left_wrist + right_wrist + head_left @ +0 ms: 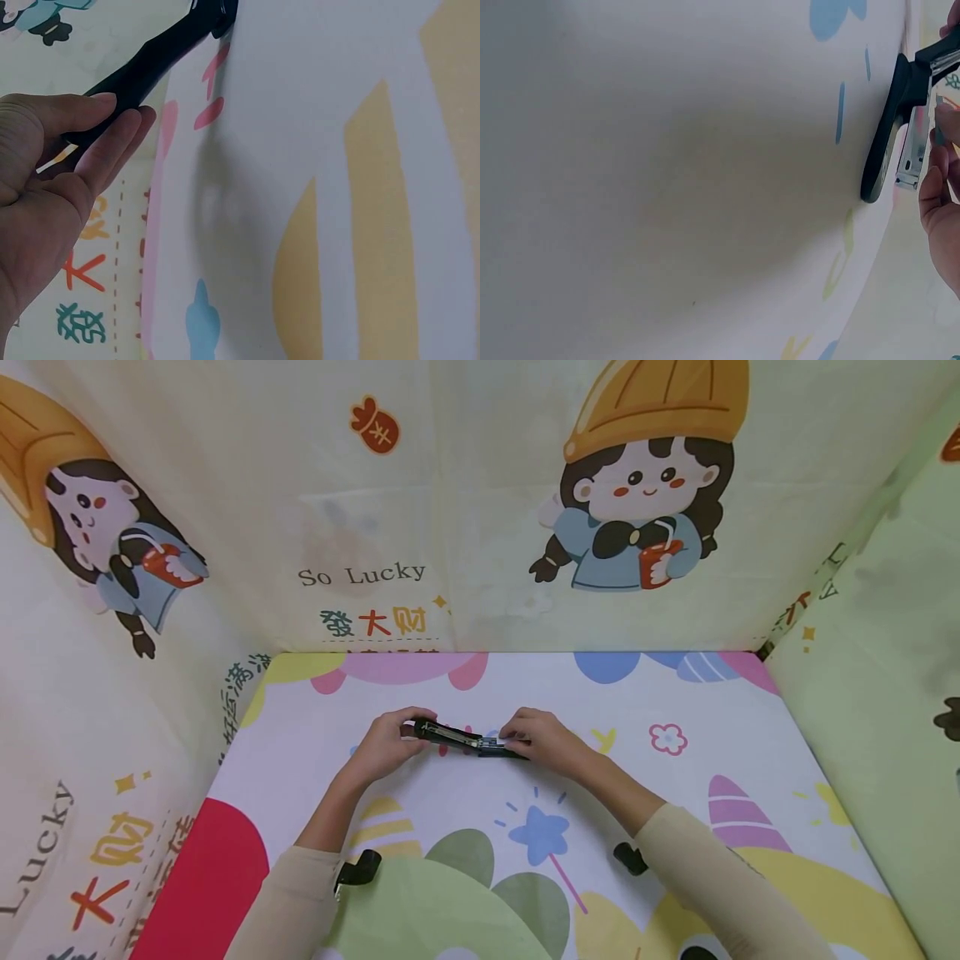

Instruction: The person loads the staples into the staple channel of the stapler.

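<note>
Near the middle of the head view, a black plastic-and-metal stapler point(467, 741) lies hinged open on a table covered with a white cloth printed with pastel shapes point(712, 710), and both hands meet at it. The left hand point(390, 739), just left of centre, curls its fingers round the raised black top arm; in the left wrist view that arm point(154, 64) runs from the upper middle of the frame down into the hand point(45, 172) at the left edge, with the fingers point(105, 142) laid along it. The right hand point(542, 739), just right of centre, has its fingers bent over the stapler's other end, where the silver metal magazine shows. In the right wrist view the black base point(889, 135) stands against the cloth at the right edge, the silver magazine point(913, 146) beside it, and the fingertips point(936, 187) touch or nearly touch the magazine; whether they pinch it I cannot tell. Cream cloth walls with cartoon girls point(637, 493) enclose the table on three sides.
</note>
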`<state>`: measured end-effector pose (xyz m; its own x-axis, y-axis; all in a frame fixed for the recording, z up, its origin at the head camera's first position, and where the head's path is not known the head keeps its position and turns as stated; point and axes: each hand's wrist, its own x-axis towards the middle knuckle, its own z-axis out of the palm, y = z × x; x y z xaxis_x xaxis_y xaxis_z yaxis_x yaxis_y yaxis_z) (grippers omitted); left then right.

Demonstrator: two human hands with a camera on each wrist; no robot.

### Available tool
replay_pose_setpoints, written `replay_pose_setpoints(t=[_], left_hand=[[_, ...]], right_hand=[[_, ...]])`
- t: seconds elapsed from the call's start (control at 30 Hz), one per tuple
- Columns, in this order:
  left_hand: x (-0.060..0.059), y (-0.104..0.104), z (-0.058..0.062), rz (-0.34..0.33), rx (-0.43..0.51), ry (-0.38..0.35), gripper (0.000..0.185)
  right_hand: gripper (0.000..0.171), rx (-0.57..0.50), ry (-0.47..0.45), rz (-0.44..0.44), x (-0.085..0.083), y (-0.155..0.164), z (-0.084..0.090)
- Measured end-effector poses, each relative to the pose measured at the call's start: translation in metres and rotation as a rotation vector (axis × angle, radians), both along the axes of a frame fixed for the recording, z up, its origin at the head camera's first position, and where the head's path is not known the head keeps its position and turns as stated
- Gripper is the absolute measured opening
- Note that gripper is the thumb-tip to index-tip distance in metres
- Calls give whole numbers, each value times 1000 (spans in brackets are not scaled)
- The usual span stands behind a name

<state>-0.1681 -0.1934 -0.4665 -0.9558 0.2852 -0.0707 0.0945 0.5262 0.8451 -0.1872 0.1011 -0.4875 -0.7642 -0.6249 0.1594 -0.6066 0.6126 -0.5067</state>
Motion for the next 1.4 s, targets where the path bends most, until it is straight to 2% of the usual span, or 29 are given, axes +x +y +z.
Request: replay_pose_setpoints(t=[0.27, 0.5, 0.8, 1.17, 1.4], left_hand=[[-1, 0, 0, -2, 8, -22, 40], [-1, 1, 1, -9, -12, 9, 40], [0, 0, 1, -10, -20, 27, 41], [1, 0, 0, -5, -33, 18, 40], [0, 1, 2, -6, -27, 13, 41]], right_hand=[[15, 10, 21, 19, -1, -3, -2], [16, -8, 28, 12, -1, -4, -1], [16, 30, 30, -5, 1, -9, -4], [11, -2, 65, 31, 0, -8, -9], [12, -29, 56, 38, -3, -6, -11]])
